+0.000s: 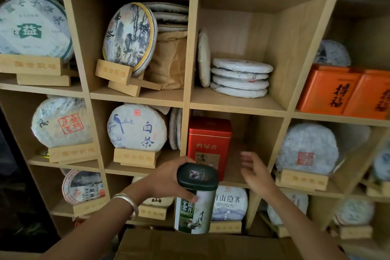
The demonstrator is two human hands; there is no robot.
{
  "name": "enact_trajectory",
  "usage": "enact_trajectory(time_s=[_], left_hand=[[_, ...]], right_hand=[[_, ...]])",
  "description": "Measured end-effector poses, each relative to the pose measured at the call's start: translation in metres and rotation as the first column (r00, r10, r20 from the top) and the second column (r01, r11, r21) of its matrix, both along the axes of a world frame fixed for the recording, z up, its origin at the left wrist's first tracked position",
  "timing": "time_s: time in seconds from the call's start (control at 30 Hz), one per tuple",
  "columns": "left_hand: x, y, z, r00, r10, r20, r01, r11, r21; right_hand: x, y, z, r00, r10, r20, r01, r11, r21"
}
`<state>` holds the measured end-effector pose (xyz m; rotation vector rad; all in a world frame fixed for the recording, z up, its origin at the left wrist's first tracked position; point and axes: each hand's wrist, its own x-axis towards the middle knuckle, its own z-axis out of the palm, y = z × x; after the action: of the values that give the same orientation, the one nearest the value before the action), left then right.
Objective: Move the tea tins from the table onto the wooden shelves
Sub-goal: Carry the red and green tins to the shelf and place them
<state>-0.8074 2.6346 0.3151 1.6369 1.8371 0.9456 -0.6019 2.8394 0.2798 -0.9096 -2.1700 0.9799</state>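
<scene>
Our left grip [168, 181] is clamped around the dark lid end of the green tea tin [195, 200], held upright below the compartment with the red tea tin [207, 145]; our right grip [256, 172] hangs beside it, fingers apart, before the wooden shelves [238, 105]

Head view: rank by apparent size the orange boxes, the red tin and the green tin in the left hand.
1. Orange boxes, the pair together.
2. Green tin and red tin: look alike; the green one is nearer the camera, so unsure.
</scene>
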Motion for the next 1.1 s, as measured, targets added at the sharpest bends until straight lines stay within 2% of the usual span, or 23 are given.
enact_trajectory(time_s=[0.17, 0.23, 0.37, 0.6, 0.7, 0.87, 1.1], left_hand=[[0.030, 0.037, 0.003, 0.999, -0.024, 0.039, 0.023, 0.999, 0.039], [0.042, 0.049, 0.006, 0.997, -0.038, 0.063, 0.034, 0.998, 0.061], [0.061, 0.066, 0.018, 0.995, -0.078, 0.067, 0.071, 0.993, 0.096], [0.083, 0.078, 0.034, 0.985, -0.119, 0.124, 0.099, 0.983, 0.153], [0.088, 0.076, 0.033, 0.985, -0.082, 0.153, 0.056, 0.984, 0.169], [0.094, 0.070, 0.020, 0.958, 0.022, 0.286, -0.074, 0.982, 0.174], [0.112, 0.073, -0.025, 0.925, 0.227, 0.304, -0.299, 0.930, 0.215]], right_hand=[[0.063, -0.027, -0.004, 0.981, 0.192, -0.010, -0.191, 0.968, -0.164], [0.077, -0.035, -0.001, 0.974, 0.225, 0.007, -0.218, 0.949, -0.227], [0.087, -0.044, 0.002, 0.978, 0.207, 0.019, -0.198, 0.954, -0.227], [0.086, -0.046, 0.013, 0.972, 0.072, -0.226, -0.132, 0.956, -0.262], [0.088, -0.043, 0.016, 0.966, 0.077, -0.247, -0.139, 0.960, -0.241], [0.086, -0.029, 0.021, 0.955, 0.085, -0.283, -0.158, 0.956, -0.246], [0.072, -0.001, 0.017, 0.938, 0.126, -0.324, -0.201, 0.957, -0.211]])
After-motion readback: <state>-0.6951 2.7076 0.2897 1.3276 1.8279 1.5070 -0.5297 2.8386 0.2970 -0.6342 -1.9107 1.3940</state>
